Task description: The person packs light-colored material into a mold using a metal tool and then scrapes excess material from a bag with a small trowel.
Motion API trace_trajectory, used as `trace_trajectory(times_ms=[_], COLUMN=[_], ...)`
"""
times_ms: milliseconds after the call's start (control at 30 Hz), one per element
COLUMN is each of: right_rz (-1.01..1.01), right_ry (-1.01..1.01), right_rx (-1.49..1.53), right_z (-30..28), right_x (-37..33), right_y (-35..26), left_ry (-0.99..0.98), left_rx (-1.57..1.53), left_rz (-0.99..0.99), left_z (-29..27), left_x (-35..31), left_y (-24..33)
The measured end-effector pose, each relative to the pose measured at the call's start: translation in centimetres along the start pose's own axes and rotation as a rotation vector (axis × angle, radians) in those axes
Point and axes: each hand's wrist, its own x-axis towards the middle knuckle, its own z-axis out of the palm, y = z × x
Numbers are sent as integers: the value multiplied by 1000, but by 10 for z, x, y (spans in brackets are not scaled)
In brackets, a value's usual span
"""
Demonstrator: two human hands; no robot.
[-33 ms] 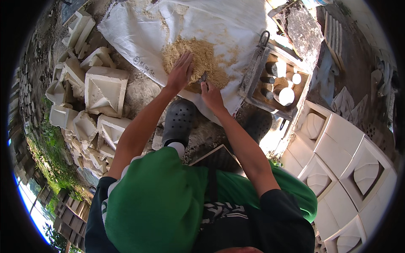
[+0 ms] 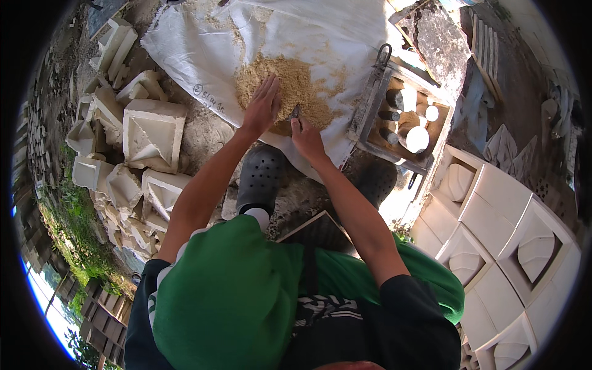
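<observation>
A loose heap of tan, sand-like powder lies on a white cloth sheet on the ground. My left hand rests flat on the left part of the heap, fingers stretched out. Just right of it, my right hand grips a small trowel-like metal tool whose blade meets the powder at the heap's near side. The tool's handle is mostly hidden in my fingers.
At the left are piled off-white moulded blocks. Right of the sheet stands a metal-framed tray holding several cylinders. Pale moulds with shell-shaped hollows are stacked at the lower right. My dark clog is close to the sheet's near edge.
</observation>
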Motion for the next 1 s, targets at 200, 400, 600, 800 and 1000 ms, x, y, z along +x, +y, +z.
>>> trace_trajectory(times_ms=[200, 400, 600, 800, 1000], right_rz=[-120, -34, -49, 137, 176], right_ry=[17, -10, 25, -6, 355], right_rx=[199, 191, 240, 390, 457], right_z=[0, -20, -58, -124, -170], right_x=[-5, -30, -50, -104, -123], right_y=[8, -3, -2, -20, 15], left_ry=[-39, 178, 308, 374, 153], left_rx=[36, -135, -330, -482, -765], left_rz=[-5, -69, -302, -212, -50], left_z=[-3, -22, -31, -13, 46], left_x=[-4, -11, -10, 30, 66], left_y=[-2, 11, 21, 66, 156])
